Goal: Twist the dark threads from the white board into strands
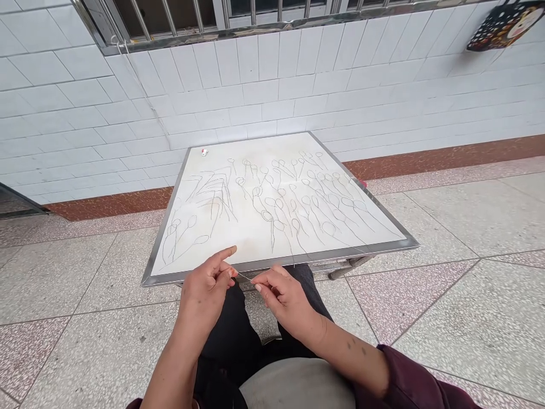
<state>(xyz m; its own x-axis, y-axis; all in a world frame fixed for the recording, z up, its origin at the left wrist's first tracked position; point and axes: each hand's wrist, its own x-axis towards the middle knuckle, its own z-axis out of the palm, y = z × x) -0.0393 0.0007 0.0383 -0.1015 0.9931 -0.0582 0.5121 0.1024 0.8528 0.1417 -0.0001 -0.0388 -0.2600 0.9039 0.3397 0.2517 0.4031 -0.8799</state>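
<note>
A short length of thin wire (244,276) stretches between my two hands, just in front of the table's near edge. My left hand (208,284) pinches one end between thumb and bent fingers, its index finger stretched out over the table; a bit of orange shows at these fingertips, too small to name. Thumb and index finger of my right hand (285,292) are closed on the other end. Beyond them, many thin wires with looped ends (272,213) lie spread across the white tabletop (247,241). Several bent wires without clear loops (213,190) lie left of the middle.
A metal rim (340,251) edges the table, which stands close to a white tiled wall (264,85). One small white and red object (204,152) sits at the far left corner. A patterned bag (506,25) hangs at upper right. My legs are under the near edge.
</note>
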